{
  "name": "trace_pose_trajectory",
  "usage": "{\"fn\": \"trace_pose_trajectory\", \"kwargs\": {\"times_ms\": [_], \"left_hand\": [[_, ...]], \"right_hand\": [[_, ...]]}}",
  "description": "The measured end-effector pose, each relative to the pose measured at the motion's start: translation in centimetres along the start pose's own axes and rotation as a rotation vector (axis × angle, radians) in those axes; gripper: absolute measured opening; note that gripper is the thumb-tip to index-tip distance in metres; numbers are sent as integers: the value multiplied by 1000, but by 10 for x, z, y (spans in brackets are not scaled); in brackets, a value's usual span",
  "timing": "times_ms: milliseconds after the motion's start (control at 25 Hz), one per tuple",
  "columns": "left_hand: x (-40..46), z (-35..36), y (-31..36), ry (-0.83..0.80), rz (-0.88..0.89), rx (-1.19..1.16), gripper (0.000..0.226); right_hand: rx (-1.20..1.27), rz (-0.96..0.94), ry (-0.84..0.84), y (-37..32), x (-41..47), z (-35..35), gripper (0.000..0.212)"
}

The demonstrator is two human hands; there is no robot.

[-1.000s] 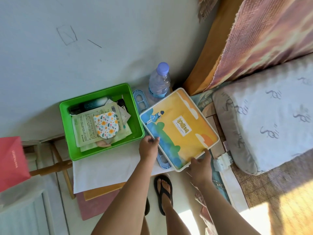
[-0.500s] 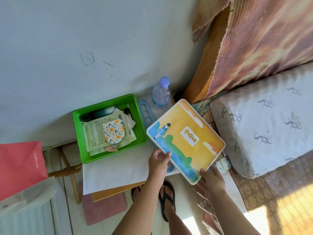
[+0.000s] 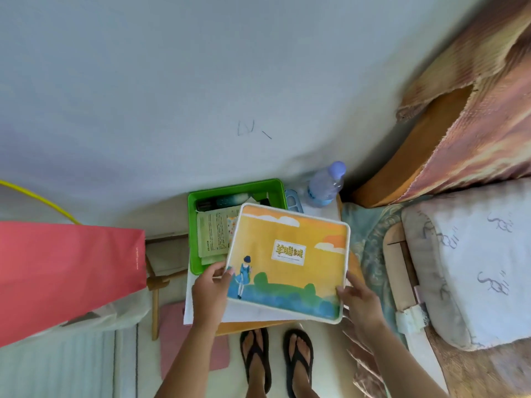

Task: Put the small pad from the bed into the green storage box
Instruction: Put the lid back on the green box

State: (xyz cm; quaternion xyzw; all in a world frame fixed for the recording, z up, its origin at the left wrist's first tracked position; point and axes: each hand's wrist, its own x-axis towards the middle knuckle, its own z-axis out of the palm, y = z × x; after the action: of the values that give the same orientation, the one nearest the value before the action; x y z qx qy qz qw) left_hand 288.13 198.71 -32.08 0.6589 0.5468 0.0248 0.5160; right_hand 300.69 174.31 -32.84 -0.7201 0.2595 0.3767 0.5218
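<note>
Left hand [image 3: 211, 285] fingers [image 3: 228, 272] pinch the pad's 8 o'clock corner; right hand [image 3: 359, 297] fingers [image 3: 343, 290] grip its 4 o'clock corner. The square padded fabric pad with orange sky print [image 3: 288, 261] has swung leftward within the last second and now overlaps the green plastic storage box [image 3: 235, 186] at 11 o'clock, held above it, not yet released. Judged: placement imminent. The box contains pale green paper sachets [image 3: 214, 235] and a dark tube [image 3: 222, 201]; room looks limited.

Pad [image 3: 290, 262] overlaps the storage box [image 3: 192, 225]'s right part; bottle [image 3: 326, 185] behind, pillow [image 3: 474, 262] right
</note>
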Motion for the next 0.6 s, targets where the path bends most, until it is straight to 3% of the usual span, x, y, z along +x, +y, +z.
{"fn": "trace_pose_trajectory", "kwargs": {"times_ms": [280, 480, 600], "left_hand": [[39, -34, -20, 204, -14, 341, 24], [61, -32, -25, 274, -41, 410, 19], [70, -29, -27, 287, -35, 401, 19]], "right_hand": [[-336, -232, 54, -38, 19, 85, 40], [-565, -402, 92, -58, 39, 120, 38], [-577, -393, 91, -64, 51, 127, 39]]}}
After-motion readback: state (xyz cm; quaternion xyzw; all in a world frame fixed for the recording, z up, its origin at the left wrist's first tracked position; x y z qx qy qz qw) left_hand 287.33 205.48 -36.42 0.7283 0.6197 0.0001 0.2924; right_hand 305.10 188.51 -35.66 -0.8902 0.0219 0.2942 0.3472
